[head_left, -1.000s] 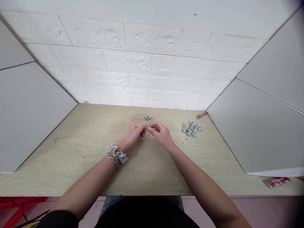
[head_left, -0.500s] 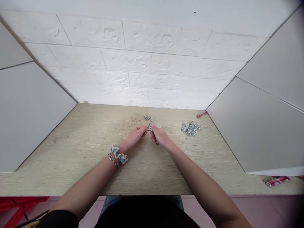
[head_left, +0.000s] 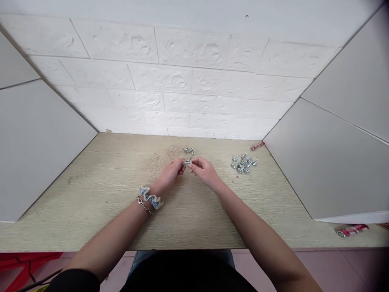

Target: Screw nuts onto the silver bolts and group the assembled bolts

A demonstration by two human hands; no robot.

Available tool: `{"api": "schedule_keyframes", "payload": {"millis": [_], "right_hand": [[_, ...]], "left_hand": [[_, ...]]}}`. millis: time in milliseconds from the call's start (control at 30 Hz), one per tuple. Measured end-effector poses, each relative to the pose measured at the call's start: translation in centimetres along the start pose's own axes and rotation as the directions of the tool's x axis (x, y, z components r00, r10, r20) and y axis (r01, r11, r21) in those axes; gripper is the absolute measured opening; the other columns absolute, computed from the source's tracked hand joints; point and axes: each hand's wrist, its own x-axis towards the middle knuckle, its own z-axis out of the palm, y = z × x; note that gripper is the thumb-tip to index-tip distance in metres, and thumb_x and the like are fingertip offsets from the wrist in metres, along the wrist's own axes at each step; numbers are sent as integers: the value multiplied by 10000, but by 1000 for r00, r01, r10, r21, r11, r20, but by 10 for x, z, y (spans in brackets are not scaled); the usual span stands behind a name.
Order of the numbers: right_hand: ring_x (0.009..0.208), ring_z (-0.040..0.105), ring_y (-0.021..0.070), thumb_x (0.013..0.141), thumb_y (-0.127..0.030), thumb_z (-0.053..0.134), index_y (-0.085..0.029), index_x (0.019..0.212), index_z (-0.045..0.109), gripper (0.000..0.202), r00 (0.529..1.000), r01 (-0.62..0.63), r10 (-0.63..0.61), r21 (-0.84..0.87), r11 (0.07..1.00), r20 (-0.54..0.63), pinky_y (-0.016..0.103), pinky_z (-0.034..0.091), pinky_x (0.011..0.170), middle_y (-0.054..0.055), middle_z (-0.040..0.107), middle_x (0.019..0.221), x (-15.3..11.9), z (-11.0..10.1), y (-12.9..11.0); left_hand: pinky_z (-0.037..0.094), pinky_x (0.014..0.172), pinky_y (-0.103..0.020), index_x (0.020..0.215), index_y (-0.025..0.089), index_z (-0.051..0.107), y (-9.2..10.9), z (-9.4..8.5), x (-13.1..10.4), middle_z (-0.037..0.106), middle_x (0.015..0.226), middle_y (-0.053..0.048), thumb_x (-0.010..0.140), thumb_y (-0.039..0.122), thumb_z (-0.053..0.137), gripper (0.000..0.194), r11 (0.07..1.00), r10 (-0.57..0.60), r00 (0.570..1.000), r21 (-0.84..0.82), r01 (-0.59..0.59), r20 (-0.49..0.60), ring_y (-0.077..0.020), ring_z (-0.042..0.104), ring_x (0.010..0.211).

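Note:
My left hand (head_left: 172, 173) pinches a silver bolt (head_left: 186, 163) that lies sideways between thumb and forefinger, its end pointing right. At that end the thumb and forefinger of my right hand (head_left: 206, 170) close around a small washer (head_left: 190, 162), partly hidden by the fingertips. Just beyond the fingers, another small bolt (head_left: 189, 158) lies on the table. Several loose bolts (head_left: 189, 150) sit a bit farther back.
A pile of bolts with washers (head_left: 244, 163) lies to the right on the wooden table (head_left: 121, 162). One red battery (head_left: 257, 146) rests at the back right corner, another red battery (head_left: 352, 230) at the front right. Grey panels (head_left: 349, 162) flank the table; a white brick wall (head_left: 194, 97) stands behind.
My right hand has shifted its grip to the bolt's right end, fingers now higher. The flat washer seen beside it on the table no longer shows there. The bolt now lies level.

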Motion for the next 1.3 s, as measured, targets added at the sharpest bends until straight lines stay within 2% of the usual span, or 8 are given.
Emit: {"api": "schedule_keyframes", "payload": {"millis": [167, 367, 633, 900, 1000, 1067, 1133, 1300], "right_hand": [[756, 577, 120, 717, -307, 573, -159, 915, 563, 248, 993, 114, -114, -38, 993, 3, 260, 451, 712, 32, 617, 843, -1, -2, 0], [778, 586, 126, 741, -301, 560, -176, 907, 595, 211, 984, 175, -177, -159, 972, 0, 252, 439, 725, 24, 633, 871, -4, -5, -5], [527, 428, 89, 836, -457, 395, -163, 631, 510, 376, 980, 182, -200, -432, 883, 5, 208, 306, 521, -25, 474, 542, -8, -7, -15], [452, 347, 81, 851, -580, 212, -158, 441, 312, 597, 995, 86, -97, -356, 930, -11, 227, 285, 512, -10, 330, 429, -10, -7, -11], [482, 363, 81, 848, -522, 301, -158, 549, 398, 481, 988, 104, -137, -324, 940, -78, 216, 294, 503, -20, 382, 488, -11, -7, -14], [540, 425, 82, 798, -432, 452, -169, 758, 493, 269, 983, 137, -165, -272, 953, -84, 201, 335, 521, -20, 492, 621, -9, -7, -15], [624, 494, 89, 744, -338, 532, -188, 932, 507, 241, 982, 171, -183, -207, 963, -37, 204, 393, 588, -8, 555, 747, -6, -6, -14], [750, 556, 116, 727, -300, 549, -180, 924, 558, 231, 983, 185, -182, -149, 971, 33, 231, 426, 699, 17, 597, 808, -2, -6, -7]], "left_hand": [[300, 478, -196, 552, 149, 398, 5, 3, -5, 377, 517, 29, 673, 303, 548, 247, 981, -63, 998, -180, 65, 16, -61, 348, 480], [292, 457, -185, 576, 152, 373, 1, 1, -4, 371, 515, 34, 690, 263, 549, 237, 948, -86, 994, -302, 102, 66, -54, 345, 470], [323, 495, -190, 597, 131, 459, 1, 4, -6, 420, 557, 12, 696, 284, 534, 197, 981, -64, 995, -181, 77, 78, -60, 367, 503], [318, 513, -194, 584, 132, 440, 2, 9, -10, 427, 560, 12, 723, 311, 497, 234, 990, -63, 997, -122, 69, 51, -62, 371, 509], [318, 512, -192, 588, 135, 429, 3, 8, -9, 421, 555, 20, 699, 309, 528, 229, 982, -74, 996, -168, 80, 41, -57, 363, 499], [313, 504, -191, 584, 138, 415, 4, 7, -8, 411, 546, 26, 685, 304, 543, 233, 977, -76, 997, -198, 81, 34, -56, 358, 493], [305, 494, -189, 582, 142, 401, 3, 6, -7, 401, 539, 30, 681, 300, 548, 238, 973, -70, 997, -220, 72, 20, -55, 353, 490], [297, 483, -187, 589, 140, 408, 2, 4, -5, 395, 532, 32, 681, 297, 542, 226, 976, -56, 998, -210, 58, 14, -54, 347, 485]]}}
